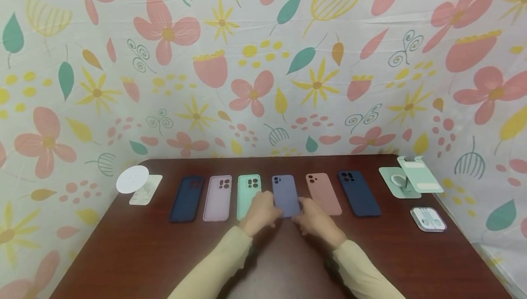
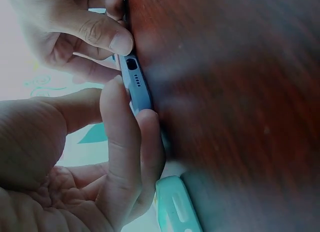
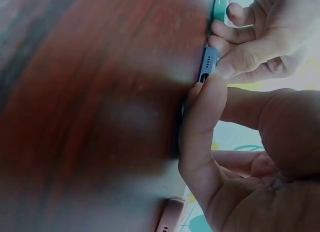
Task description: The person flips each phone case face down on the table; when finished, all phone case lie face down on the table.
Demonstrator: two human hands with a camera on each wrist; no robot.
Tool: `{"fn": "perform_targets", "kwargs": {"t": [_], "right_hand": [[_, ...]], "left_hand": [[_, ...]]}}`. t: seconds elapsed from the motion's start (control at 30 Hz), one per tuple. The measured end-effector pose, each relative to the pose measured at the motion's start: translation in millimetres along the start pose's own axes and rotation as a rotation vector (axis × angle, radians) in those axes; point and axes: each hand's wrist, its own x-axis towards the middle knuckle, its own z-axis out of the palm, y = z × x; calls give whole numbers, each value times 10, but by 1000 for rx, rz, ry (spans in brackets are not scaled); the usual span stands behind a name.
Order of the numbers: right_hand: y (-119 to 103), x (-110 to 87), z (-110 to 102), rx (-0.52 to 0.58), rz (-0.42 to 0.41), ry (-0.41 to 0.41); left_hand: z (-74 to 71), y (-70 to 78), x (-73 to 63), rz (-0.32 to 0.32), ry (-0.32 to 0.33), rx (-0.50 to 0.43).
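Note:
A periwinkle-blue phone case (image 1: 285, 190) lies back side up near the middle of the row. My left hand (image 1: 261, 212) grips its lower left corner, thumb and fingers at the edge. At the opposite corner, my right hand (image 1: 317, 222) pinches it likewise. In the left wrist view, the bottom edge of the blue phone case (image 2: 142, 92) shows a port cutout and a line of small speaker holes, low over the table. Beside my left hand is a mint-green phone case (image 1: 244, 194), partly hidden by it. A pink phone case (image 1: 323, 193) lies just beyond my right hand.
Farther left lie a lilac phone case (image 1: 217, 200) and a navy phone case (image 1: 186, 203); another navy case (image 1: 360, 196) lies right. A white round stand (image 1: 132, 179), a mint folding stand (image 1: 421, 175) and boxed earphones (image 1: 429, 220) flank the row on the brown table (image 1: 144, 253).

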Motion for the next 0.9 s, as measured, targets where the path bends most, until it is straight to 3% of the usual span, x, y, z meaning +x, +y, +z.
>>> {"fn": "perform_targets", "kwargs": {"t": [0.3, 0.5, 0.7, 0.8, 0.83, 0.9], "right_hand": [[-30, -3, 3, 0, 15, 21], [-321, -271, -119, -10, -16, 44], [-542, -409, -113, -34, -69, 100], [-590, -394, -56, -1, -65, 67], [-611, -395, -32, 32, -54, 42], [-651, -395, 22, 81, -39, -5]], "left_hand": [[-6, -29, -21, -4, 12, -47], [-122, -78, -113, 19, 23, -145], [-295, -198, -203, -1, 27, -106], [-392, -272, -230, -7, 35, -77], [-377, -413, -177, 11, 44, -60], [-445, -465, -189, -12, 36, -56]]}}
